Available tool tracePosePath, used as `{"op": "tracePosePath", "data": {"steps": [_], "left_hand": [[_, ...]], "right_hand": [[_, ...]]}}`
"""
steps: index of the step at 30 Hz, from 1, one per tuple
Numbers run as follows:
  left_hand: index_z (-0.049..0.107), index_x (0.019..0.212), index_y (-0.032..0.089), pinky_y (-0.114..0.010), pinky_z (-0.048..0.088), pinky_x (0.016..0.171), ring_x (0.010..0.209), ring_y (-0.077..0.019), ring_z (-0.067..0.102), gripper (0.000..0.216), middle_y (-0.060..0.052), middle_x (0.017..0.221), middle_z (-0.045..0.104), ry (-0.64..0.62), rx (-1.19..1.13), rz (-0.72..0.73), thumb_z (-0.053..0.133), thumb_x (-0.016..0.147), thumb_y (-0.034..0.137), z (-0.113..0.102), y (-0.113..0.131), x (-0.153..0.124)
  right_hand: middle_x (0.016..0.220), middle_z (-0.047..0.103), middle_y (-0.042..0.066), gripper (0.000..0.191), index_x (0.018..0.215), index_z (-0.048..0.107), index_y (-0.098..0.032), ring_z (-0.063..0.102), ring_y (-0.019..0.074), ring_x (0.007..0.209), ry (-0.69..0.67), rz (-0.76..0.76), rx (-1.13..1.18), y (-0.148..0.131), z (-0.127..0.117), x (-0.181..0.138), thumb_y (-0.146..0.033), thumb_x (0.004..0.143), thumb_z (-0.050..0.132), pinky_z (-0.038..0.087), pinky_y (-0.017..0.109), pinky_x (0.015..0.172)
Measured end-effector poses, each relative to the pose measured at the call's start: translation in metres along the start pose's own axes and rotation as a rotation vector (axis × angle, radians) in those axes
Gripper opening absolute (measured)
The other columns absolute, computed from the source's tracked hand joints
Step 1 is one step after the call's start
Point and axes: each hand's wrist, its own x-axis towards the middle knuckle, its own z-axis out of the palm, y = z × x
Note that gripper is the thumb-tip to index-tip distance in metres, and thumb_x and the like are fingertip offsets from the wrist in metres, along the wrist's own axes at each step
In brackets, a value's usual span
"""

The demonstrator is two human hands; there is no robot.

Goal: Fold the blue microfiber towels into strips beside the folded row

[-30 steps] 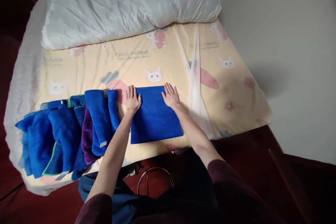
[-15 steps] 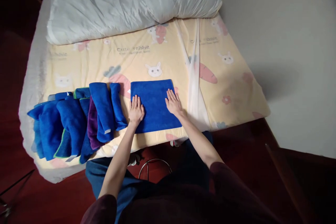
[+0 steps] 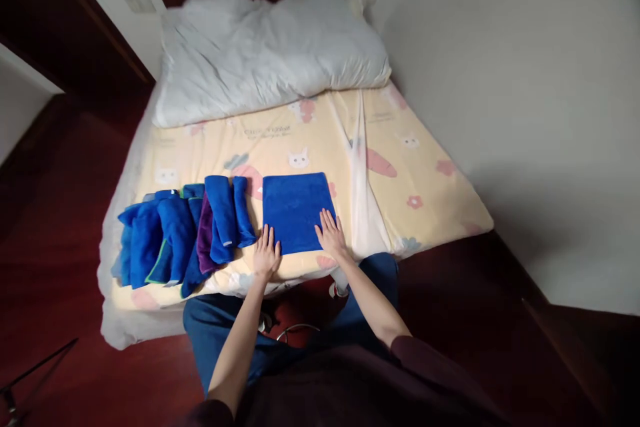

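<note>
A folded blue towel [image 3: 296, 212] is pressed flat near the bed's [image 3: 430, 213] front edge, its near corners covered by the open, empty left hand [image 3: 267, 257] and right hand [image 3: 331, 238], probably mid-smoothing, beside rolled towels [image 3: 185, 237].

Left hand [image 3: 267, 257] and right hand [image 3: 331, 238] lie flat, fingers spread.
</note>
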Motion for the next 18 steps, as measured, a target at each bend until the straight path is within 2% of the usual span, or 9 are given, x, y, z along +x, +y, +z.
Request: {"op": "tracePosePath", "data": {"steps": [4,7,11,13,15,18], "left_hand": [[0.035,0.165,0.015,-0.046,0.022,0.134,0.158,-0.0281,0.031,0.068,-0.014,0.167,0.037,-0.002,0.003,-0.026,0.032,0.102,0.038,-0.011,-0.018,-0.027],[0.039,0.164,0.016,-0.048,0.023,0.133,0.158,-0.0287,0.029,0.068,-0.015,0.167,0.037,0.001,0.012,-0.016,0.032,0.100,0.037,-0.011,-0.028,-0.047],[0.046,0.159,0.020,-0.049,0.028,0.131,0.158,-0.0276,0.026,0.065,-0.013,0.167,0.038,0.005,-0.083,-0.027,0.036,0.097,0.037,0.000,-0.046,-0.084],[0.052,0.154,0.025,-0.050,0.032,0.130,0.158,-0.0269,0.029,0.061,-0.011,0.165,0.043,0.022,-0.209,-0.024,0.039,0.095,0.037,0.004,-0.056,-0.102],[0.058,0.146,0.024,-0.053,0.035,0.127,0.155,-0.0294,0.038,0.056,-0.012,0.159,0.051,0.049,-0.361,-0.022,0.044,0.093,0.039,0.004,-0.064,-0.114],[0.065,0.130,0.017,-0.055,0.043,0.121,0.141,-0.0347,0.056,0.052,-0.018,0.143,0.065,0.082,-0.583,-0.111,0.053,0.090,0.047,-0.006,-0.069,-0.113]], "right_hand": [[0.172,0.027,0.011,0.065,0.164,0.037,-0.015,0.023,0.0244,0.162,0.023,0.062,0.029,0.011,-0.011,-0.019,-0.041,0.105,0.029,0.016,0.051,0.134],[0.169,0.035,0.012,0.064,0.159,0.047,-0.018,0.029,0.0262,0.160,0.033,0.111,0.114,0.019,-0.011,-0.039,-0.040,0.100,0.037,0.021,0.052,0.133],[0.156,0.055,0.015,0.060,0.142,0.065,-0.024,0.048,0.0306,0.150,0.144,0.185,0.488,0.045,-0.008,-0.082,-0.049,0.090,0.050,0.039,0.050,0.126],[0.143,0.066,0.018,0.056,0.129,0.072,-0.025,0.062,0.0346,0.137,0.273,0.273,0.755,0.060,-0.007,-0.105,-0.058,0.087,0.055,0.049,0.052,0.117],[0.129,0.074,0.018,0.059,0.119,0.075,-0.022,0.073,0.0365,0.117,0.391,0.404,1.001,0.069,-0.008,-0.122,-0.066,0.082,0.062,0.058,0.053,0.102],[0.112,0.078,0.017,0.070,0.114,0.074,-0.016,0.077,0.0287,0.082,0.435,0.548,1.174,0.067,-0.012,-0.126,-0.070,0.070,0.073,0.062,0.039,0.071]]}}
